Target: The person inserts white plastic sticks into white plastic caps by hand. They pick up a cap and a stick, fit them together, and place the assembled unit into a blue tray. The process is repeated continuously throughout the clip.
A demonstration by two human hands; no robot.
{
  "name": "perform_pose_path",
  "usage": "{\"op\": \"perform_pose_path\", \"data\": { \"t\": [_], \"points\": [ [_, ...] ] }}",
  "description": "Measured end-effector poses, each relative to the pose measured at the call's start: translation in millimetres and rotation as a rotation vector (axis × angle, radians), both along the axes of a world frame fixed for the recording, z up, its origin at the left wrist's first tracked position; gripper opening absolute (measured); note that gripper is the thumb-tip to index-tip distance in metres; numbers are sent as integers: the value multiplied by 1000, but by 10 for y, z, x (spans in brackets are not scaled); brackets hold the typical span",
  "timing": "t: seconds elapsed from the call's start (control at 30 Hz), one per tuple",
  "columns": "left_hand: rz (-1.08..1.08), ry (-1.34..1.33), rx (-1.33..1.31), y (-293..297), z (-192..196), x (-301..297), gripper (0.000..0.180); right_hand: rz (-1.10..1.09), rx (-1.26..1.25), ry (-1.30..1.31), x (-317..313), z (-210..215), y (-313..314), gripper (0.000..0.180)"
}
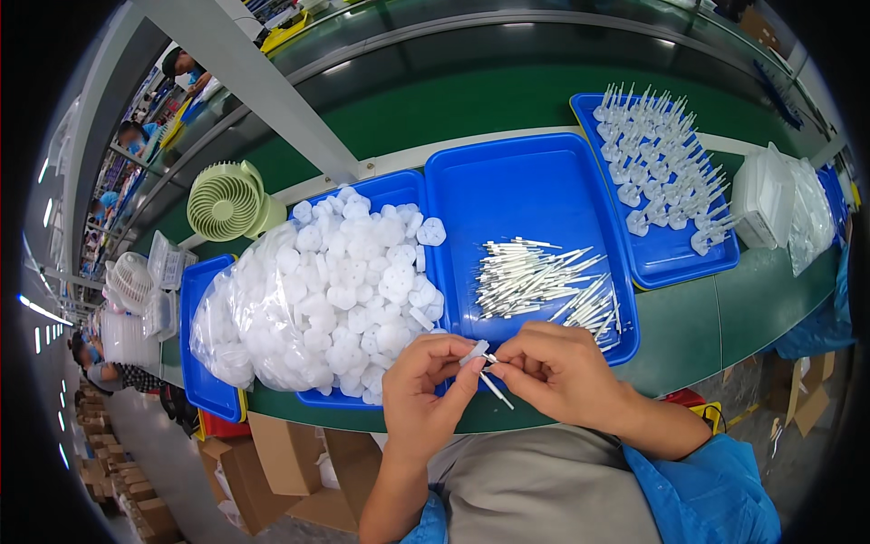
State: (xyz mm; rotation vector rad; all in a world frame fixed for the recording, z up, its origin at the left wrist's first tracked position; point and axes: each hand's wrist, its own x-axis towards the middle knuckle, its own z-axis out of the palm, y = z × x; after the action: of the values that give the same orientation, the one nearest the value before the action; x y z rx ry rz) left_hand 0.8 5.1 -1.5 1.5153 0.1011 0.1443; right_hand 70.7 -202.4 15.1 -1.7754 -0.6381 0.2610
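Nearest, the left hand (424,388) pinched a small white plastic piece (474,353) between thumb and fingers, while the right hand (564,370) had its fingertips closed together at the piece's edge, apparently on a stick end, though the fingers hid whether it was seated. A thin white stick (496,392) slanted down just below. Beyond, plenty was left: a loose pile of sticks (524,279) in the middle blue tray (507,186) and a large heap of white discs (358,286) spilling from a clear bag (237,313). Farther right, many joined pieces (662,172) stood in rows on another blue tray (651,257), seemingly done.
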Motion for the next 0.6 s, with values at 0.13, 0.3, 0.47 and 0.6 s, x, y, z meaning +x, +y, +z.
{"op": "perform_pose_path", "data": {
  "t": [0.13, 0.3, 0.47, 0.6],
  "points": [
    [-2, 3, 14, -5, -20, -30, 18, -28, 15, -28, -84, -42, 17, 9],
    [-12, -64, 205, -16, -42, -24, 18, -27, -98, -266, -99, -91, 33, 9],
    [-12, -98, 437, -41, -24, -27, 17, 29, -206, -268, -45, 13, 24, 9],
    [-13, -94, 347, -25, -30, -28, 17, 2, -151, -270, -56, -8, 59, 9]
  ]
}}
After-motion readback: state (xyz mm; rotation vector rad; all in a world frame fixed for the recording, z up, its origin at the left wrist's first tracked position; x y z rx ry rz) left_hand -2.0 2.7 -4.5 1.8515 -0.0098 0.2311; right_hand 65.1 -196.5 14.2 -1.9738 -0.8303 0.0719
